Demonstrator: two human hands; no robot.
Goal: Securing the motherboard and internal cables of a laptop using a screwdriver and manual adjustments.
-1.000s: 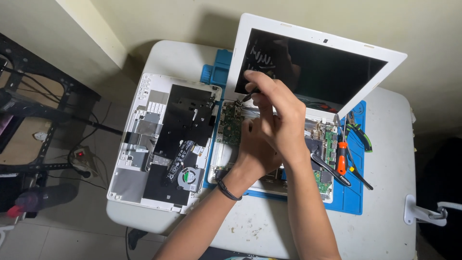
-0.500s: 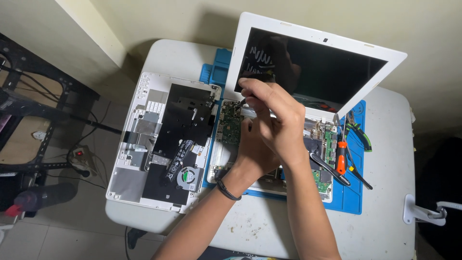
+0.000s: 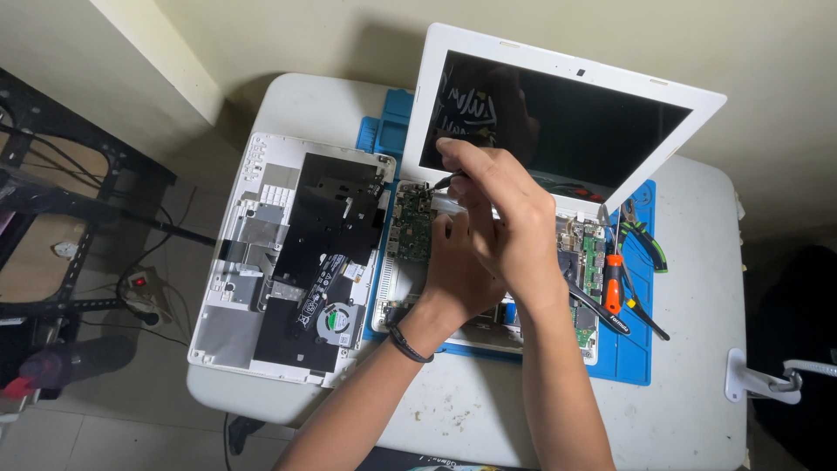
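Right hand [image 3: 501,218] pinches a thin tool [image 3: 443,181] above the green board [image 3: 411,223], left hand [image 3: 453,262] flat beside; a slip could scratch it.

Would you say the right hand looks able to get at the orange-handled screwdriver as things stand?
Probably yes: the orange-handled screwdriver lies uncovered on the blue mat, just beside the right hand. That hand already pinches a thin dark tool, so it isn't free.
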